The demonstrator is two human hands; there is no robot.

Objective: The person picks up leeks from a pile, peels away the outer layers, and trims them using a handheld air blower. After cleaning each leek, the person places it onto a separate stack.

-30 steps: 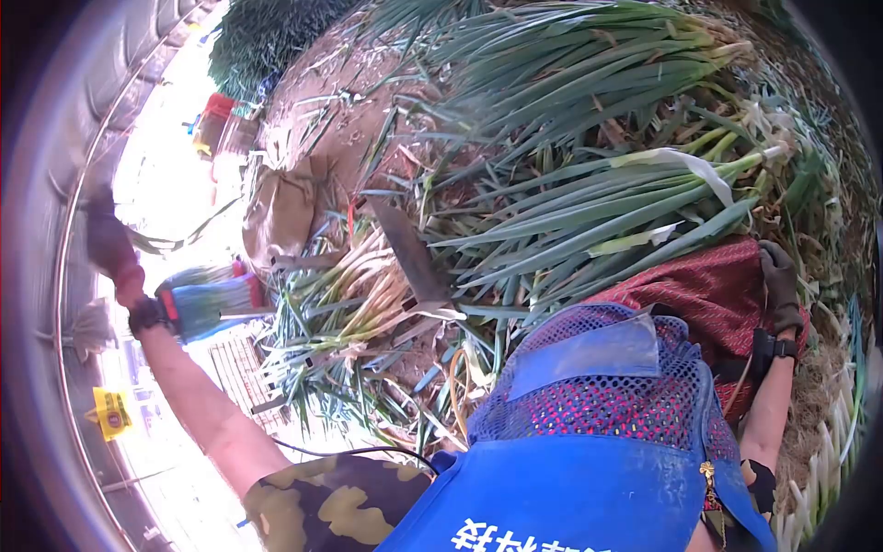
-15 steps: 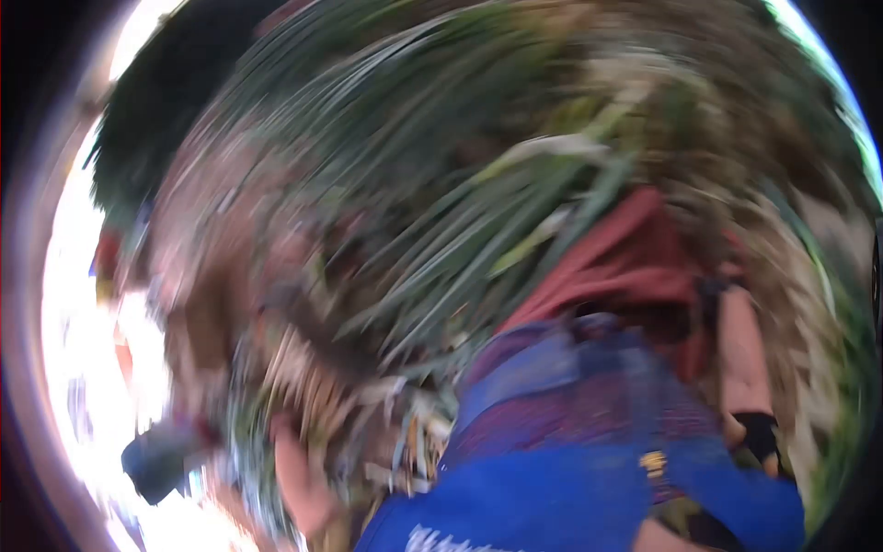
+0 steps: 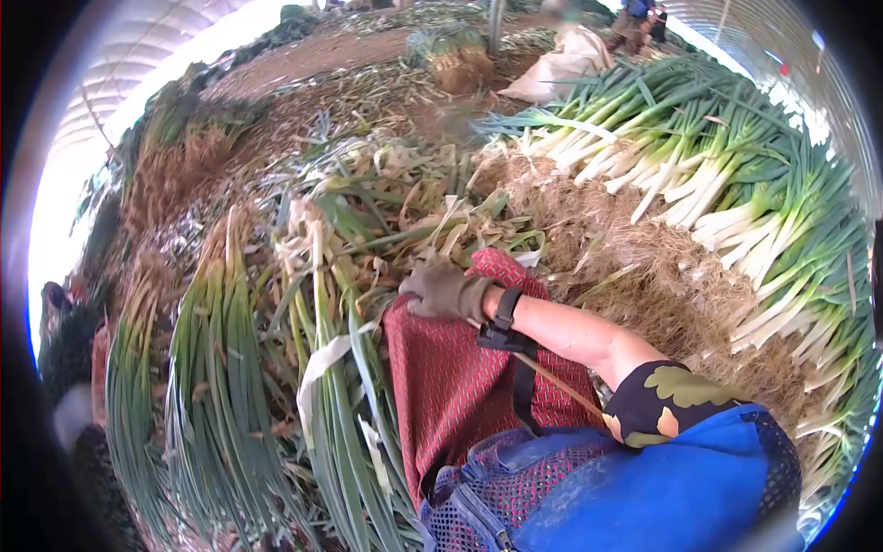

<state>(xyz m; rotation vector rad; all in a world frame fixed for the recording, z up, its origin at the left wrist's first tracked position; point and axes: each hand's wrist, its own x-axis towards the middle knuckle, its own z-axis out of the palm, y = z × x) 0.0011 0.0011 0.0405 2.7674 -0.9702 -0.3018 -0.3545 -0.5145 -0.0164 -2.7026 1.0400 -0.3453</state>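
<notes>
My right hand (image 3: 446, 290), in a brown-grey glove, is closed and rests at the knee of my red patterned trousers (image 3: 432, 386). A thin wooden stick (image 3: 561, 385) slants from the glove back under my forearm, seemingly gripped in the fist; its far end is hidden. Around the wrist is a black band (image 3: 506, 308) with a dark device. Left of the knee lies a bunch of long green onions (image 3: 336, 368) with pale, dry outer leaves. Another green onion bunch (image 3: 216, 368) lies farther left. My left hand is out of view.
Trimmed long green onions (image 3: 699, 175) form a long curved row at the right, with roots and soil (image 3: 644, 267) before them. Peeled leaves (image 3: 395, 193) litter the ground ahead. A whitish sack (image 3: 561, 64), a post (image 3: 496, 26) and another person (image 3: 635, 23) are at the back.
The view has swung round and gone from heavily blurred to clear. My right arm, earlier at the right edge, now reaches across to my knee. The onion row at right has come into view.
</notes>
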